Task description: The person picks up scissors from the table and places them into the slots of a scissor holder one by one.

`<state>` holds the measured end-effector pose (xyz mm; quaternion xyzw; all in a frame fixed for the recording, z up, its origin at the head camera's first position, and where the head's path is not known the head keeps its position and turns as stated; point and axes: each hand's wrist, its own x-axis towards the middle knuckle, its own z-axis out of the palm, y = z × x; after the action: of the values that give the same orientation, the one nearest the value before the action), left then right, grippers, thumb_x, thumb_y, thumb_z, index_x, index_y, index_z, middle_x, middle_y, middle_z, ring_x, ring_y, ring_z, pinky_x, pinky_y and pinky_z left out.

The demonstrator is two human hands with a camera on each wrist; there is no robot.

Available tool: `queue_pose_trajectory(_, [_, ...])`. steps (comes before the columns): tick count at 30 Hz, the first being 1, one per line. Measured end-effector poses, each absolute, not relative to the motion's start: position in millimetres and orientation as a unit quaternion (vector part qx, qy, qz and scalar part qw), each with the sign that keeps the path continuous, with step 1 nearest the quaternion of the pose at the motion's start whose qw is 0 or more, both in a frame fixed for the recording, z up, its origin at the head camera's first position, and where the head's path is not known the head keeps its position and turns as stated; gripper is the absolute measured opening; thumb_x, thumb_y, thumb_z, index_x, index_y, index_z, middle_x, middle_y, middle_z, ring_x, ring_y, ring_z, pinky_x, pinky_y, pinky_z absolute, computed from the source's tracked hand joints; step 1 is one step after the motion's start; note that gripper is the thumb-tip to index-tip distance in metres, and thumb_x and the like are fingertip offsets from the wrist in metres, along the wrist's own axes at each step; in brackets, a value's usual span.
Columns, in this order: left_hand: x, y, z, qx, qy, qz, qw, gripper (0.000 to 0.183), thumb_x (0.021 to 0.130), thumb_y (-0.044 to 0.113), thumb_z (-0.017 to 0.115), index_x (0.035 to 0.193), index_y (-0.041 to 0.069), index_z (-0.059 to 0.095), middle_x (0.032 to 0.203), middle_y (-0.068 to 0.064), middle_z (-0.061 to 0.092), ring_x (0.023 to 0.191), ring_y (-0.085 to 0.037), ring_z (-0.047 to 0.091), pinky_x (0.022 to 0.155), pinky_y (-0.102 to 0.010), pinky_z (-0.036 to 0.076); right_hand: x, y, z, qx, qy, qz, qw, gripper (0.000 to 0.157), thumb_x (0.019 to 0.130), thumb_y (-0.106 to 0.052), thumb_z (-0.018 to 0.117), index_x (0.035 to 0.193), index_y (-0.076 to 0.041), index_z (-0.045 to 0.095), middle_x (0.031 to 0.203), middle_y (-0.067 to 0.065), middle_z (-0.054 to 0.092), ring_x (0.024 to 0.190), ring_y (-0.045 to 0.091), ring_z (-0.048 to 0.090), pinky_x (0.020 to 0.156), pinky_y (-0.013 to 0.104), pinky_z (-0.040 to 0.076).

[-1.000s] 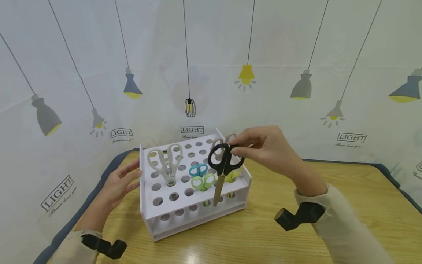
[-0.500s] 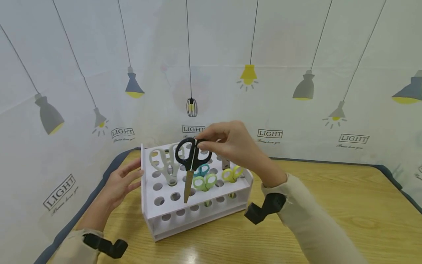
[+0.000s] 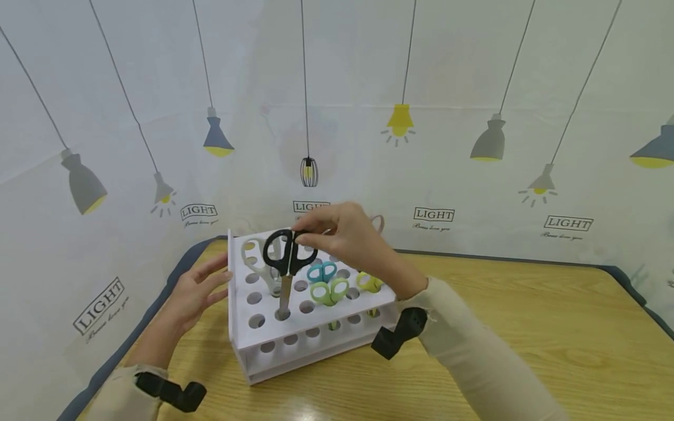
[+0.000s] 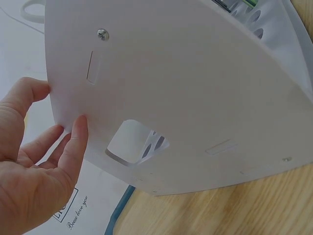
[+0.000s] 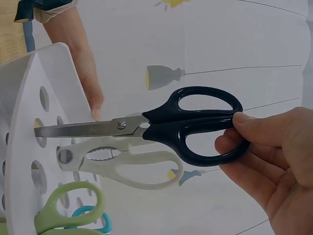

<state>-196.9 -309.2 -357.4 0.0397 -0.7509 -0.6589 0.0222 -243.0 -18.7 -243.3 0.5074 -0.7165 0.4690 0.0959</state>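
Between thumb and fingers, my right hand (image 3: 344, 237) pinches a black handle loop of a pair of scissors (image 3: 286, 269). The blades point down, their tip in a front-row hole of a white rack (image 3: 253, 339). In the right wrist view the blades look shut, the tip at the hole's mouth. My left hand (image 3: 192, 298) touches the rack's left side panel (image 4: 186, 88) with its fingertips. Whitish scissors (image 5: 117, 171) stand in the rack behind the black pair. Light green scissors (image 3: 330, 295), teal scissors (image 3: 322, 273) and yellow scissors (image 3: 370, 282) stand further right.
Another handle loop (image 3: 379, 222) shows behind my right hand, the rest hidden. The rack stands on a wooden table (image 3: 526, 327). A curtain (image 3: 363, 152) printed with lamps hangs behind. Black camera mounts (image 3: 400, 333) sit on both wrists.
My right hand has carried the black scissors left across the rack, then lowered the tip to a front-row hole. My left hand has stayed at the side panel.
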Motion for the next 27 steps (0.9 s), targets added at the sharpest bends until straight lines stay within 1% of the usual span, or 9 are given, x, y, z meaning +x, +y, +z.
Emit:
queue_pose_trajectory(8, [-200,-310,-360,0.034,-0.748,-0.663,0.024,0.068,0.09,0.027,0.06,0.144,0.005,0.026,0.144,-0.015,0.025,0.104,-0.004,0.05,0.087,-0.025,0.048,-242,-23,-260,0.512,-0.755,0.406,0.053,0.013,0.082,-0.004,0.068,0.094,-0.003,0.07,0.087,0.003,0.069,0.074,0.003,0.061,0.068,0.017,0.053])
queue_pose_trajectory(13, [-199,-310,-359,0.03,-0.743,-0.668,0.024,0.068,0.09,0.025,0.06,0.144,0.004,0.025,0.144,-0.016,0.025,0.101,-0.001,0.051,0.086,-0.023,0.048,-240,-28,-268,0.526,-0.755,0.389,0.034,0.013,0.08,-0.002,0.069,0.093,-0.001,0.07,0.089,0.006,0.069,0.076,0.005,0.063,0.068,0.016,0.052])
queue_pose_trajectory(20, [-198,-311,-359,0.024,-0.74,-0.672,0.024,0.066,0.091,0.022,0.059,0.144,0.003,0.025,0.144,-0.017,0.024,0.099,0.001,0.051,0.086,-0.022,0.048,-237,-33,-274,0.537,-0.769,0.348,0.014,0.01,0.081,-0.004,0.069,0.091,-0.006,0.07,0.086,0.001,0.069,0.07,0.001,0.059,0.061,0.015,0.051])
queue_pose_trajectory(27, [-198,-310,-360,0.031,-0.744,-0.667,0.026,0.067,0.09,0.024,0.06,0.144,0.004,0.026,0.144,-0.016,0.025,0.101,-0.001,0.051,0.086,-0.023,0.048,-235,-39,-281,0.544,-0.77,0.334,-0.009,0.008,0.081,-0.001,0.068,0.089,-0.004,0.067,0.085,0.003,0.068,0.077,0.005,0.062,0.067,0.013,0.05])
